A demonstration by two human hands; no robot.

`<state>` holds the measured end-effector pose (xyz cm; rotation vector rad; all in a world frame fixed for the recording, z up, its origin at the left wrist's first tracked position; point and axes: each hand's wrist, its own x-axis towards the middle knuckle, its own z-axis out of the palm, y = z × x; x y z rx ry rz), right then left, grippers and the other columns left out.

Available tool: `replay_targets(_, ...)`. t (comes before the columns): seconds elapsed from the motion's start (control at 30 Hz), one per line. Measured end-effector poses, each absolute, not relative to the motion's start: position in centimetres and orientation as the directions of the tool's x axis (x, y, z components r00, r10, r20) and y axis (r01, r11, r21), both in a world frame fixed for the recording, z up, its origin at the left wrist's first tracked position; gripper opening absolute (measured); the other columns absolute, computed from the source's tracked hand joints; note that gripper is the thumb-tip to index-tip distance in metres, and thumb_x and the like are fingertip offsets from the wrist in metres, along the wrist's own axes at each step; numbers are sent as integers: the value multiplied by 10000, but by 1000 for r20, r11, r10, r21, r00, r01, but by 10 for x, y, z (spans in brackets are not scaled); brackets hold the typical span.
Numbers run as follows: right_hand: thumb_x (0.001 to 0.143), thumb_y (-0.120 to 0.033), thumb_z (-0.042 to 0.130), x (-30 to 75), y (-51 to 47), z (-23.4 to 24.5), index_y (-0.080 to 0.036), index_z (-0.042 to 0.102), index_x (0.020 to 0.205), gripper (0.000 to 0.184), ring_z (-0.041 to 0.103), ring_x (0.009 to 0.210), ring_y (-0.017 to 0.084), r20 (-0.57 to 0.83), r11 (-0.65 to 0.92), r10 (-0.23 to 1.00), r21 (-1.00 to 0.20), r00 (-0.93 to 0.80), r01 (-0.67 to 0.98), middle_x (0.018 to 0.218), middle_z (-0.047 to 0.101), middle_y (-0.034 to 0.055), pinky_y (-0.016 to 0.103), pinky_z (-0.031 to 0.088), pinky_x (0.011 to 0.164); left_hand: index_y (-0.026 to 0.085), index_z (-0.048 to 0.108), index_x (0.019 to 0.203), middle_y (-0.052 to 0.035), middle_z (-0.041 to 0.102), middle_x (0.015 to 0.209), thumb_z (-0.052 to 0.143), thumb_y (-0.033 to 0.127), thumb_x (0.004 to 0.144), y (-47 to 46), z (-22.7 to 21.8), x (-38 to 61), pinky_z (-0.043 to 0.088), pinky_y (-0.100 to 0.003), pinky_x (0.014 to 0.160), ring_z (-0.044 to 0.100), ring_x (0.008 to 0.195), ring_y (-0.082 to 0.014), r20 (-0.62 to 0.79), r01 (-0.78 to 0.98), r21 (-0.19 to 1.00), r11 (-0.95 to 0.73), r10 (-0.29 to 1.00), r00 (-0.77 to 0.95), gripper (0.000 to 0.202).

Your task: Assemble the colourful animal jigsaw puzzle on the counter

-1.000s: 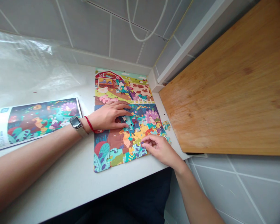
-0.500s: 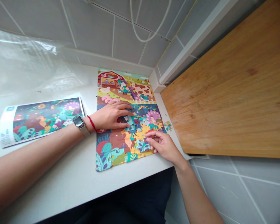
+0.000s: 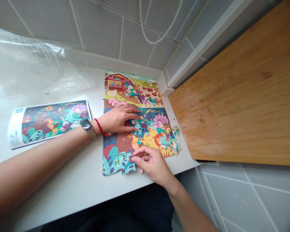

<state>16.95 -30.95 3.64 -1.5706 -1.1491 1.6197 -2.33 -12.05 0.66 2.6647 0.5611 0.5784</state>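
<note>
A colourful jungle jigsaw puzzle (image 3: 156,132) lies on the white counter (image 3: 69,180). My left hand (image 3: 117,119) rests flat on its upper left part, fingers stretched toward the middle; a watch and a red string are on that wrist. My right hand (image 3: 151,162) sits on the puzzle's bottom edge, fingertips pinched on a puzzle piece (image 3: 130,158) there. A finished farm puzzle (image 3: 131,90) lies just behind the jungle one. One loose piece (image 3: 176,130) lies to the right, beside the wooden board.
A printed picture sheet (image 3: 50,122) of the jungle scene lies to the left. Clear plastic wrap (image 3: 26,64) covers the far left counter. A large wooden board (image 3: 241,96) stands at the right. A white cable (image 3: 156,35) hangs on the tiled wall.
My right hand has slid left and toward me, from the puzzle's lower right to its bottom edge. My left hand has stayed put. The view has shifted slightly.
</note>
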Motion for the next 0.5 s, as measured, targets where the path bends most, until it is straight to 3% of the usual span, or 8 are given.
replay_targets(0.23,864,-382,747,152,-309,35,-186,716,889,200,531,476,85,-400,-378,916,-880,-18,286,761,701,-1,194,414,398,249,707,1336,-120,608,1487,656,545,962,-121,8,-23,400,-509,1187,560,1374,-344,316,300,423,-855,449,835,480)
replay_targets(0.4,886,-252,733,151,-309,38,-202,730,819,83,515,558,97,-158,-128,987,-833,-9,538,772,677,1,241,456,564,250,712,1329,-126,613,1482,665,548,953,-121,8,-23,389,-520,1189,565,1368,-353,309,308,426,-851,457,834,482)
replay_targets(0.5,885,-200,737,149,-312,39,-204,743,845,40,503,550,90,-72,-47,997,-796,-16,603,856,658,11,254,475,585,257,716,1321,-125,624,1467,681,540,940,-121,8,-23,392,-520,1186,578,1352,-351,319,299,445,-844,462,828,476)
